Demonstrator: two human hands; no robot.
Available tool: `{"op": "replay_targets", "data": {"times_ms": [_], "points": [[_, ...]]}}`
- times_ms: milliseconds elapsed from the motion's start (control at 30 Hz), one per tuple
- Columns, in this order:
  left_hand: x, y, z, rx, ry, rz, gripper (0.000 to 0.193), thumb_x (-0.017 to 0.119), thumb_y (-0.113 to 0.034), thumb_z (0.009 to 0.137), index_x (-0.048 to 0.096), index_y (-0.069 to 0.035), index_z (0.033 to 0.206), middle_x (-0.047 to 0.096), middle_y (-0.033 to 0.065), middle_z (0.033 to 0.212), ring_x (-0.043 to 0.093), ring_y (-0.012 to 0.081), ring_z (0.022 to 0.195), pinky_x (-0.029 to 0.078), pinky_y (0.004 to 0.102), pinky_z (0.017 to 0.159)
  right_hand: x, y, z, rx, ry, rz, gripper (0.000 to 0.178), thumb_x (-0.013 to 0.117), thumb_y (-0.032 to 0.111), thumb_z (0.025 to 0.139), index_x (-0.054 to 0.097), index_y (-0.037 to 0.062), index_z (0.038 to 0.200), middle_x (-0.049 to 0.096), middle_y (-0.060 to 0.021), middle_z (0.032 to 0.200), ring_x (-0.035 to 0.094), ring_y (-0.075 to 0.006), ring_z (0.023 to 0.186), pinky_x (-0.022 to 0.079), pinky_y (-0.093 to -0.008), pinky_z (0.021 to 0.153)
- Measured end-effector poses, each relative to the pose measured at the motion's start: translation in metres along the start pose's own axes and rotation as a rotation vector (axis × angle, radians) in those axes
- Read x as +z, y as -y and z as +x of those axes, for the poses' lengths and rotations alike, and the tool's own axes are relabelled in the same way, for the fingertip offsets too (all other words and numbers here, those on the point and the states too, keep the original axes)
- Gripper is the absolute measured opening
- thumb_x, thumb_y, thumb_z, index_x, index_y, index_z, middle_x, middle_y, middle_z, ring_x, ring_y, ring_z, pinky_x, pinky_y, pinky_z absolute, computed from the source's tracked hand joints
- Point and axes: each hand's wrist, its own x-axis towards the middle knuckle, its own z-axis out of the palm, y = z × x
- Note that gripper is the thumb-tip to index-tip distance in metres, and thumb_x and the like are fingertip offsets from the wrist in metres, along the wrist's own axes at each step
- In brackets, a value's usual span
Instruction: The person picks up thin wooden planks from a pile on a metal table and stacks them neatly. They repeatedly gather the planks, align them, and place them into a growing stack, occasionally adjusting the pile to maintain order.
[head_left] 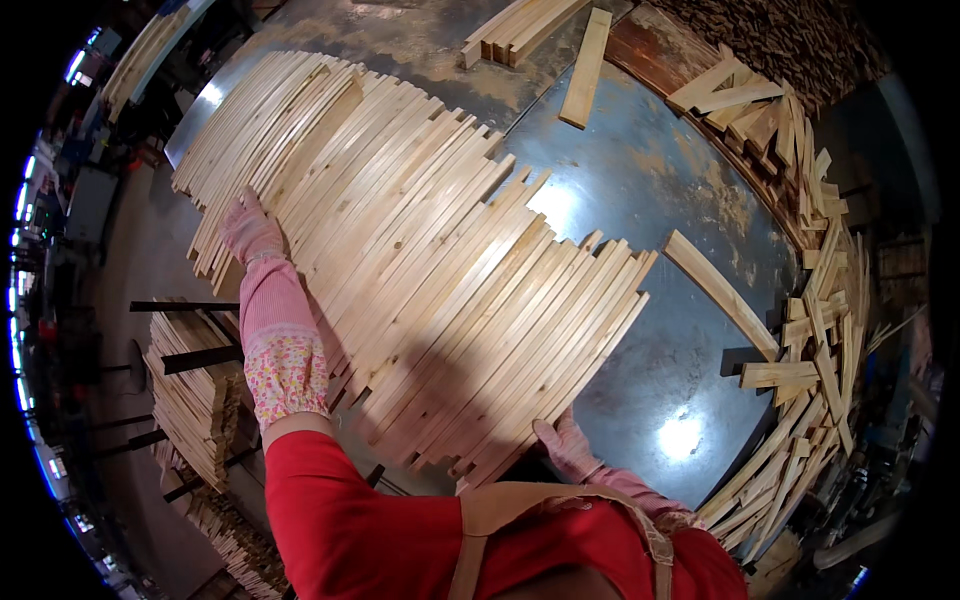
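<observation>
A broad row of pale wooden strips (400,220) lies side by side on a metal table, their far ends uneven. My left hand (250,228), in a pink glove, rests over the near ends of strips at the left part of the row, its fingers stretched forward on the wood. At the row's right near corner is my right hand (570,447), gloved too, against the outermost strip. Its thumb and fingers are apart, and part of the hand is hard to make out. Patterned sleeve covers and red sleeves cover my arms.
The shiny metal table (640,370) extends right of the row. Loose boards lie on it: a single board (587,70), a bundle (520,30) and a slanting board (720,293). Jumbled offcuts (800,400) line the right edge. Stacked strips (195,390) sit beside dark bars at lower left.
</observation>
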Motion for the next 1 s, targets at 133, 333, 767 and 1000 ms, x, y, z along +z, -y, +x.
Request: {"op": "replay_targets", "data": {"times_ms": [133, 333, 767, 1000], "points": [[-0.025, -0.006, -0.029, 0.052, -0.048, -0.004, 0.071, 0.069, -0.04, 0.095, 0.048, -0.016, 0.159, 0.058, 0.0132, 0.151, 0.053, 0.0335, 0.141, 0.042, 0.0461, 0.114, -0.099, -0.068, 0.006, -0.156, -0.419, -0.228, 0.055, 0.059, 0.038, 0.107, 0.053, 0.0004, 0.146, 0.07, -0.018, 0.122, 0.067, -0.0346, 0.11, 0.051, -0.0454, 0.101], [-0.086, -0.077, -0.143, 0.314, -0.134, -0.286, 0.062, 0.069, -0.032, 0.094, 0.055, -0.01, 0.15, 0.061, 0.0128, 0.145, 0.056, 0.0322, 0.135, 0.045, 0.0442, 0.113, -0.383, -0.221, -0.004, 0.542, -1.602, 0.465, 0.089, 0.079, 0.063, 0.09, 0.065, -0.0168, 0.125, 0.071, -0.0287, 0.121, 0.071, -0.0368, 0.098, 0.058, -0.047, 0.089], [-0.23, -0.456, -0.503, 1.122, 0.769, -1.042, 0.062, 0.065, -0.047, 0.098, 0.062, -0.009, 0.147, 0.069, 0.0232, 0.139, 0.07, 0.0372, 0.118, 0.054, 0.047, 0.105, -0.277, -0.15, 0.022, -0.177, -0.746, 1.113, 0.054, 0.054, 0.046, 0.111, 0.06, -0.0041, 0.132, 0.067, -0.0123, 0.121, 0.067, -0.022, 0.106, 0.056, -0.0354, 0.086], [-0.268, -0.358, -0.547, 0.863, 1.108, -0.984, 0.059, 0.067, -0.059, 0.094, 0.076, -0.005, 0.117, 0.074, 0.0233, 0.118, 0.071, 0.0431, 0.109, 0.054, 0.0506, 0.096, -0.383, -0.196, -0.004, -0.129, -0.727, -0.246, 0.061, 0.067, 0.044, 0.103, 0.059, -0.001, 0.143, 0.064, -0.0184, 0.134, 0.058, -0.0338, 0.128, 0.045, -0.0481, 0.112]]}}
